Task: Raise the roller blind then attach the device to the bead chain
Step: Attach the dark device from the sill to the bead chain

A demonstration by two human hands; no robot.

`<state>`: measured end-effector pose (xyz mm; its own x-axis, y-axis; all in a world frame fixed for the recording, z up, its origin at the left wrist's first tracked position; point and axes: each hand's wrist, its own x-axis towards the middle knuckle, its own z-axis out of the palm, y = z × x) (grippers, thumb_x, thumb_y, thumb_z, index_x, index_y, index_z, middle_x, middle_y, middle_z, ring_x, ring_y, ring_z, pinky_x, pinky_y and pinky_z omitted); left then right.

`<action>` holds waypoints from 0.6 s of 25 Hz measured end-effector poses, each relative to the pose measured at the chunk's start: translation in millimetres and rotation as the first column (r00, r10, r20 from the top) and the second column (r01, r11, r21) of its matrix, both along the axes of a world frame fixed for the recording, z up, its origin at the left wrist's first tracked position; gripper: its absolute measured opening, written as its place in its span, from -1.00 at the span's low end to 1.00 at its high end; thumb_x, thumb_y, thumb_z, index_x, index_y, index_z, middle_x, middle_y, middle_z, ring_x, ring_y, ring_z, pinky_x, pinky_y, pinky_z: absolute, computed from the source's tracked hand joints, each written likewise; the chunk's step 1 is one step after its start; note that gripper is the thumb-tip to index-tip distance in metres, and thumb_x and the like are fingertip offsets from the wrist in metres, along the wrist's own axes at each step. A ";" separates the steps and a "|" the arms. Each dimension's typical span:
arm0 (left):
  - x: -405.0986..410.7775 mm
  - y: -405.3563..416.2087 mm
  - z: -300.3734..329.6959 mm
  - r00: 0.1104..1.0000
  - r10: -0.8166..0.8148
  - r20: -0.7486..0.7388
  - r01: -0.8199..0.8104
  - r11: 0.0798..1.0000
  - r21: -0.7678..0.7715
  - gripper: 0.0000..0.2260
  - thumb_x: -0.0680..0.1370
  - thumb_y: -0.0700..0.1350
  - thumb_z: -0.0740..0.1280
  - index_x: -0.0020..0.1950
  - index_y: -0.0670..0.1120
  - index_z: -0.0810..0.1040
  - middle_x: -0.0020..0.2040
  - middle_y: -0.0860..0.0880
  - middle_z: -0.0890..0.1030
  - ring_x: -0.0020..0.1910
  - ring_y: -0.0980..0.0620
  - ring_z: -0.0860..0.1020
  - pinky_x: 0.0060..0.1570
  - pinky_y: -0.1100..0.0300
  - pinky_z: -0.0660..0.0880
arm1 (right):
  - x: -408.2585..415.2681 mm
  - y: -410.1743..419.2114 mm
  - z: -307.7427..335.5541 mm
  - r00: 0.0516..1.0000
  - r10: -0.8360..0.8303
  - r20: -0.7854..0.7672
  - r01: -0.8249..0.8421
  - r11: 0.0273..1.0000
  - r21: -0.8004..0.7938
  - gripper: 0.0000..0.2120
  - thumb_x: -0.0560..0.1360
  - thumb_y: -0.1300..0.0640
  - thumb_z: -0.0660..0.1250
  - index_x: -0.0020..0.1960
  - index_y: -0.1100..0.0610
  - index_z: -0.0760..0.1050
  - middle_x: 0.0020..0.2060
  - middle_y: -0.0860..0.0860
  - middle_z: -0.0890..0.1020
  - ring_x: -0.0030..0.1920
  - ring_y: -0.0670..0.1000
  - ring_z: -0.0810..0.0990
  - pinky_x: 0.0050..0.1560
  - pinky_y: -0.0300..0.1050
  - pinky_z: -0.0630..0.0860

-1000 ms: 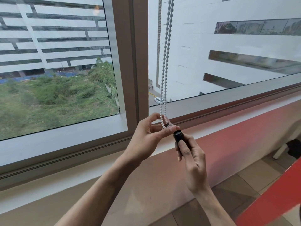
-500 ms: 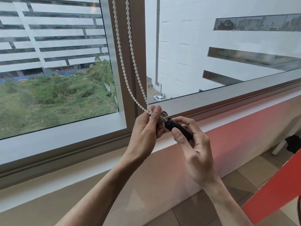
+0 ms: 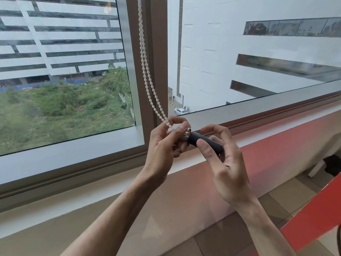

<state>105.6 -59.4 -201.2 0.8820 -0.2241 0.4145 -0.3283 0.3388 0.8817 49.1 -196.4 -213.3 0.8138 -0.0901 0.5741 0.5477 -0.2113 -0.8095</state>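
Observation:
A white bead chain (image 3: 145, 71) hangs in a doubled strand in front of the brown window post, running down and right into my left hand (image 3: 162, 146). My left hand pinches the bottom loop of the chain together with a small metal clip at the tip of the device. The device (image 3: 204, 143) is a short black cylinder lying slanted between both hands. My right hand (image 3: 225, 163) holds its black body with thumb and curled fingers. The roller blind itself is out of view; both window panes are uncovered.
The brown window post (image 3: 158, 58) stands right behind the chain. A pale sill (image 3: 110, 189) and a red-tinted wall run below the window. A red surface (image 3: 313, 215) crosses the lower right, and tiled floor lies beneath. A dark object (image 3: 333, 165) sits at the far right.
The two chain strands have drawn closer together and hang straighter down the post. My right hand has shifted along the device, its index finger lifted off. The view has swung slightly.

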 end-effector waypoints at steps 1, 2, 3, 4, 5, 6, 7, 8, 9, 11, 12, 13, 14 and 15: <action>-0.6 -0.6 0.3 1.000 0.012 0.016 -0.012 1.000 0.013 -0.86 0.58 -0.08 0.29 -0.14 -0.10 0.53 -0.45 0.08 0.42 -0.52 0.16 0.32 -0.53 0.38 0.21 | -0.3 -0.2 0.8 1.000 -0.002 0.016 0.002 1.000 -0.008 -0.87 0.59 -0.01 0.29 0.11 -0.03 0.48 -0.27 -0.03 0.65 -0.40 -0.03 0.49 -0.40 -0.16 0.38; -1.4 -1.6 0.4 0.999 0.020 0.031 -0.021 0.999 0.025 -0.82 0.60 -0.08 0.26 -0.14 -0.12 0.54 -0.46 0.13 0.42 -0.52 0.20 0.30 -0.51 0.40 0.21 | -0.3 0.1 1.9 1.000 -0.001 0.031 0.002 1.000 -0.005 -0.90 0.59 -0.01 0.29 0.09 -0.04 0.48 -0.32 -0.08 0.62 -0.43 -0.10 0.42 -0.41 -0.25 0.33; -2.5 -2.6 0.5 0.999 0.033 0.041 -0.035 0.999 0.036 -0.78 0.62 -0.07 0.23 -0.14 -0.13 0.54 -0.47 0.15 0.41 -0.52 0.23 0.29 -0.50 0.41 0.21 | -0.3 0.7 3.0 0.999 0.005 0.042 -0.005 1.000 0.009 -0.92 0.60 0.01 0.29 0.07 -0.04 0.49 -0.35 -0.13 0.59 -0.43 -0.16 0.39 -0.39 -0.31 0.32; -3.4 -4.0 0.7 0.997 0.056 0.047 -0.059 0.997 0.047 -0.75 0.64 -0.06 0.20 -0.15 -0.12 0.55 -0.49 0.16 0.41 -0.52 0.25 0.28 -0.50 0.42 0.20 | 0.1 1.3 4.4 0.998 0.019 0.052 -0.021 0.999 0.032 -0.94 0.61 0.05 0.29 0.07 -0.02 0.51 -0.36 -0.19 0.58 -0.41 -0.20 0.42 -0.36 -0.38 0.33; -4.1 -5.4 0.9 0.995 0.087 0.053 -0.089 0.994 0.055 -0.72 0.66 -0.06 0.18 -0.15 -0.12 0.56 -0.48 0.16 0.42 -0.51 0.25 0.29 -0.50 0.42 0.20 | 0.5 2.1 5.4 0.998 0.038 0.057 -0.042 0.997 0.066 -0.93 0.61 0.09 0.29 0.07 0.02 0.52 -0.37 -0.23 0.57 -0.39 -0.22 0.45 -0.34 -0.42 0.35; -4.4 -6.6 1.3 0.991 0.117 0.061 -0.121 0.991 0.056 -0.70 0.68 -0.07 0.16 -0.16 -0.12 0.56 -0.46 0.15 0.44 -0.51 0.25 0.29 -0.49 0.42 0.21 | 1.1 3.3 6.3 0.997 0.058 0.045 -0.063 0.992 0.109 -0.92 0.60 0.10 0.29 0.06 0.04 0.54 -0.38 -0.23 0.56 -0.38 -0.21 0.46 -0.33 -0.42 0.36; -4.2 -7.6 1.4 0.986 0.146 0.075 -0.151 0.987 0.054 -0.68 0.70 -0.09 0.14 -0.15 -0.13 0.56 -0.45 0.14 0.44 -0.50 0.24 0.31 -0.48 0.43 0.23 | 1.7 4.6 7.1 0.997 0.076 0.015 -0.077 0.984 0.161 -0.91 0.59 0.09 0.29 0.04 0.04 0.56 -0.39 -0.20 0.53 -0.39 -0.19 0.42 -0.36 -0.36 0.34; -4.0 -8.3 1.3 0.980 0.174 0.097 -0.179 0.982 0.054 -0.67 0.71 -0.10 0.12 -0.15 -0.15 0.56 -0.45 0.14 0.45 -0.50 0.24 0.33 -0.46 0.44 0.26 | 2.3 6.1 7.6 0.995 0.096 -0.027 -0.088 0.973 0.214 -0.89 0.58 0.07 0.28 0.02 0.02 0.58 -0.39 -0.14 0.48 -0.39 -0.12 0.37 -0.39 -0.30 0.31; -3.6 -9.2 1.3 0.972 0.203 0.122 -0.211 0.976 0.061 -0.65 0.71 -0.11 0.11 -0.16 -0.17 0.55 -0.47 0.15 0.45 -0.50 0.24 0.35 -0.44 0.46 0.28 | 2.7 7.1 7.6 0.990 0.123 -0.069 -0.101 0.959 0.263 -0.88 0.57 0.05 0.28 -0.01 0.01 0.58 -0.38 -0.04 0.44 -0.39 -0.09 0.33 -0.41 -0.26 0.29; -3.2 -10.9 0.8 0.951 0.260 0.166 -0.277 0.957 0.086 -0.62 0.70 -0.06 0.10 -0.17 -0.21 0.55 -0.49 0.15 0.44 -0.49 0.22 0.35 -0.42 0.43 0.28 | 1.5 7.7 6.8 0.972 0.198 -0.123 -0.145 0.926 0.348 -0.87 0.55 0.07 0.26 -0.03 -0.02 0.59 -0.34 0.02 0.41 -0.37 -0.09 0.32 -0.40 -0.27 0.29; -3.4 -11.8 0.7 0.942 0.282 0.182 -0.302 0.949 0.093 -0.60 0.70 -0.04 0.11 -0.16 -0.22 0.57 -0.49 0.14 0.44 -0.49 0.22 0.36 -0.41 0.42 0.27 | 0.0 7.6 6.6 0.964 0.233 -0.130 -0.170 0.913 0.372 -0.86 0.54 0.10 0.25 -0.03 -0.03 0.59 -0.34 -0.01 0.43 -0.37 -0.09 0.33 -0.39 -0.29 0.31; -3.4 -12.7 0.8 0.935 0.299 0.194 -0.321 0.942 0.096 -0.60 0.70 -0.02 0.10 -0.15 -0.22 0.58 -0.49 0.14 0.44 -0.49 0.21 0.37 -0.41 0.43 0.27 | -1.8 7.4 6.4 0.959 0.255 -0.127 -0.191 0.906 0.377 -0.84 0.53 0.13 0.24 -0.03 -0.05 0.59 -0.34 -0.04 0.44 -0.36 -0.10 0.34 -0.38 -0.31 0.33; -3.3 -13.5 0.9 0.928 0.311 0.206 -0.336 0.937 0.099 -0.59 0.70 -0.01 0.10 -0.14 -0.20 0.60 -0.49 0.15 0.45 -0.49 0.22 0.39 -0.40 0.44 0.28 | -3.4 7.3 6.1 0.958 0.259 -0.121 -0.200 0.909 0.366 -0.82 0.53 0.15 0.24 -0.02 -0.06 0.58 -0.34 -0.06 0.45 -0.35 -0.10 0.35 -0.37 -0.31 0.34; -3.2 -14.2 1.1 0.921 0.322 0.218 -0.349 0.932 0.101 -0.59 0.70 -0.01 0.10 -0.12 -0.19 0.61 -0.49 0.17 0.46 -0.49 0.23 0.41 -0.40 0.45 0.28 | -5.0 7.3 5.8 0.963 0.247 -0.112 -0.196 0.919 0.342 -0.81 0.53 0.15 0.24 -0.01 -0.08 0.58 -0.33 -0.05 0.45 -0.35 -0.09 0.35 -0.37 -0.31 0.34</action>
